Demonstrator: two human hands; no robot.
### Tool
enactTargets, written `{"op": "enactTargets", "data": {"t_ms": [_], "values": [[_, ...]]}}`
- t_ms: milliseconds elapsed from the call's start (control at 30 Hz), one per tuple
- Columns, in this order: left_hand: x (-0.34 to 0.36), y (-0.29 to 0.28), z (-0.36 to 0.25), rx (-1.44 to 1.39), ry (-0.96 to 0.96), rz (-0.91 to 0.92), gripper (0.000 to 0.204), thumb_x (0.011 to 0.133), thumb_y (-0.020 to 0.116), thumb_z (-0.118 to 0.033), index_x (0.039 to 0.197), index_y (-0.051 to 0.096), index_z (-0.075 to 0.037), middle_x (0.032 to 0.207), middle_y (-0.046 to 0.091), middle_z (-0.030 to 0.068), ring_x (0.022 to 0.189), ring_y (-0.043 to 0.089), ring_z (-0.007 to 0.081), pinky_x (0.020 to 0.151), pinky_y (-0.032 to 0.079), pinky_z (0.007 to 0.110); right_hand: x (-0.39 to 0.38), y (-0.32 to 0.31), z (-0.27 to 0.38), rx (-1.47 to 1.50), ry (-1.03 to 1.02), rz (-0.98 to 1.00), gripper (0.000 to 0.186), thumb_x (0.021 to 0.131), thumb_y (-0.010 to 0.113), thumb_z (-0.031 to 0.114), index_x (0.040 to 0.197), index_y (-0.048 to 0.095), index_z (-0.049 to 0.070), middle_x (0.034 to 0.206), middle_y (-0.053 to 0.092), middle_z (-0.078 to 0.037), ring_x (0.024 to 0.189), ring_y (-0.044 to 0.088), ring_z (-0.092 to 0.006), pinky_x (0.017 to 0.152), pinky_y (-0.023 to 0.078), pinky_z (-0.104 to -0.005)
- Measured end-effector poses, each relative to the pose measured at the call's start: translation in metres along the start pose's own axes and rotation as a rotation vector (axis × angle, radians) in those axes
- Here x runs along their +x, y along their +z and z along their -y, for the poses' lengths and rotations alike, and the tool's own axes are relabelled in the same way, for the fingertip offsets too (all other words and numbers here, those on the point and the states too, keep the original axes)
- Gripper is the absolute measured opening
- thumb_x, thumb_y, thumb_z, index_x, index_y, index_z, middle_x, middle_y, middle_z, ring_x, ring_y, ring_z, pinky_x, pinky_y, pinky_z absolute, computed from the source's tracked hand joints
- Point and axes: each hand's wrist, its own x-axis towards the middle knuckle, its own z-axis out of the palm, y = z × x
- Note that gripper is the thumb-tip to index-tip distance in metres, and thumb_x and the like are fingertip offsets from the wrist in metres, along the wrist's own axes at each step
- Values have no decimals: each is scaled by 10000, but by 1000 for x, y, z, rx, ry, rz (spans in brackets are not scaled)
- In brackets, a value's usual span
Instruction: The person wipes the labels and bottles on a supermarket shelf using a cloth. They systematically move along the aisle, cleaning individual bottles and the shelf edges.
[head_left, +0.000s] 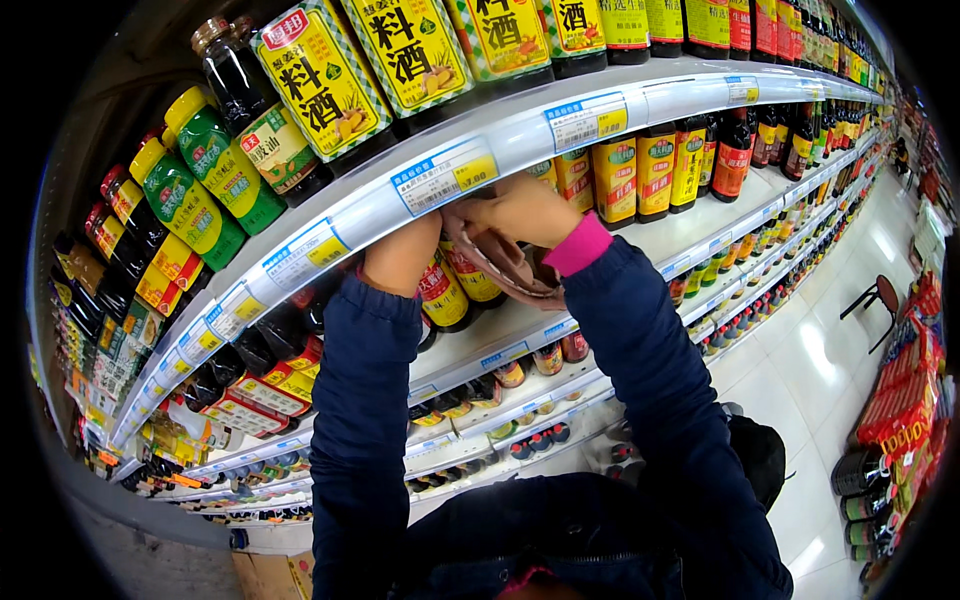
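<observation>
Both of my arms, in dark blue sleeves, reach into the shelf below the upper shelf's edge. My right hand (528, 212) is closed on a pinkish-brown cloth (507, 268), which hangs in folds below the fingers. My left hand (402, 262) shows only its wrist and back; the upper shelf's edge (520, 135) hides its fingers, so its grip cannot be made out. Just beneath the hands stand a yellow-labelled bottle (441, 297) and another yellow-labelled bottle (474, 277) beside it.
Large yellow-labelled bottles (412, 50) line the upper shelf. Dark sauce bottles (285, 345) stand left of my arms, and red-and-yellow bottles (655, 172) to the right. Lower shelves (520, 400) hold jars. Across the tiled floor (800, 360) are a chair (878, 300) and red packages (895, 390).
</observation>
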Motion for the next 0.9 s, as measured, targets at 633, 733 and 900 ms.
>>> {"op": "enactTargets", "data": {"t_ms": [633, 733, 900], "values": [[-4, 37, 5, -3, -45, -168, 308, 911, 494, -228, 1142, 608, -58, 1161, 567, 161, 1084, 523, 352, 905, 388, 553, 32, 56, -59, -433, -219, -399, 366, 734, 714, 243, 1007, 649, 9, 996, 650, -242, 919, 623, -411, 761, 520, -436], [0, 25, 9, -286, -109, -299, 192, 890, 566, -237, 991, 652, -98, 929, 652, 97, 853, 637, 307, 742, 509, 423, 18, 54, -49, -270, -201, -366, 446, 730, 731, 232, 1080, 599, -10, 992, 648, -247, 925, 629, -403, 772, 519, -427], [5, 6, 9, -544, -200, 68, 383, 935, 465, -256, 1238, 530, -30, 1217, 516, 181, 1143, 472, 376, 951, 354, 569, 4, 55, -76, 137, -89, -271, 694, 735, 763, 204, 1242, 395, -94, 1090, 614, -232, 1043, 613, -321, 868, 484, -386]]}}
